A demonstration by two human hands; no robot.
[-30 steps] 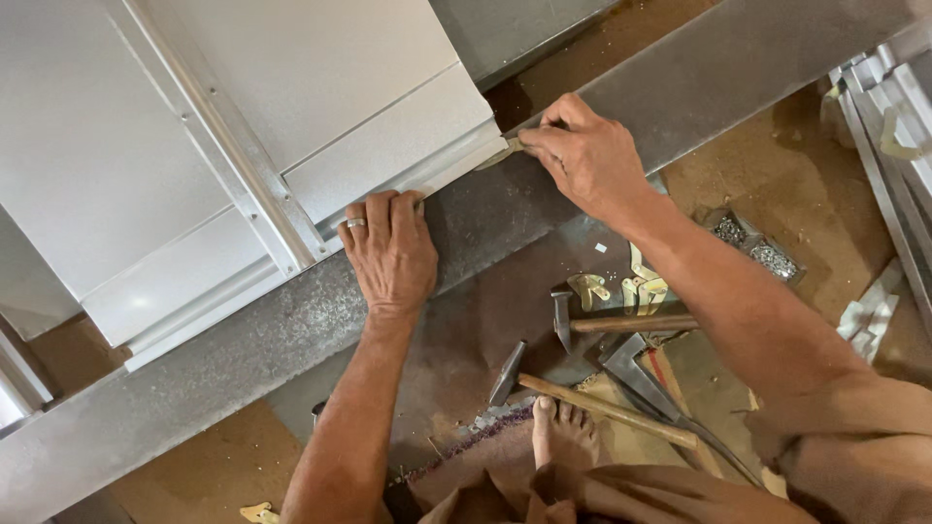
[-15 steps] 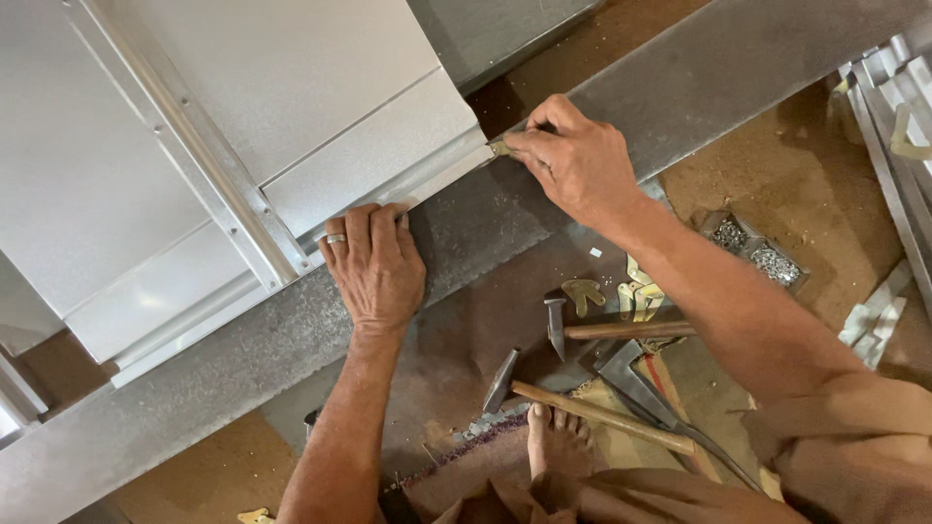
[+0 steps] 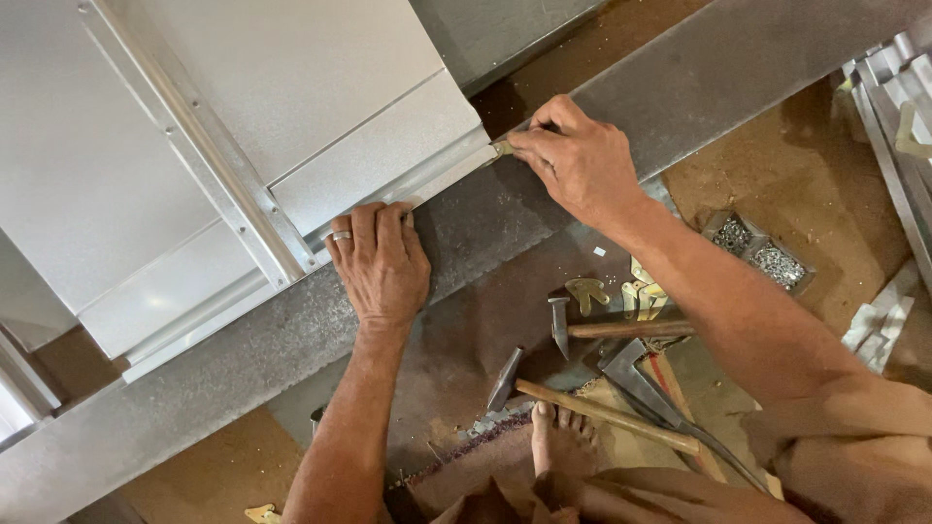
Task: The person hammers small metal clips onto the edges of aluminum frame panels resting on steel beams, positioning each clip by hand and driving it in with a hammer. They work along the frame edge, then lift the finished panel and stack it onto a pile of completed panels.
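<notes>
A large folded sheet-metal panel (image 3: 291, 116) lies across a long grey metal beam (image 3: 485, 223). My left hand (image 3: 381, 262), a ring on one finger, presses flat on the beam with its fingertips against the panel's lower edge. My right hand (image 3: 578, 160) pinches a small metal piece (image 3: 502, 147) at the panel's right corner, fingers closed around it.
On the floor under my arms lie two wooden-handled hammers (image 3: 592, 408) (image 3: 621, 328), metal snips (image 3: 646, 383) and small brass-coloured brackets (image 3: 587, 289). A tray of small screws (image 3: 762, 252) sits at the right. Metal strips (image 3: 893, 107) stack at the far right. My bare foot (image 3: 563, 442) rests below.
The view has shifted slightly, so panel and hands sit a little lower and left in frame. Both hands keep their hold at the panel's edge.
</notes>
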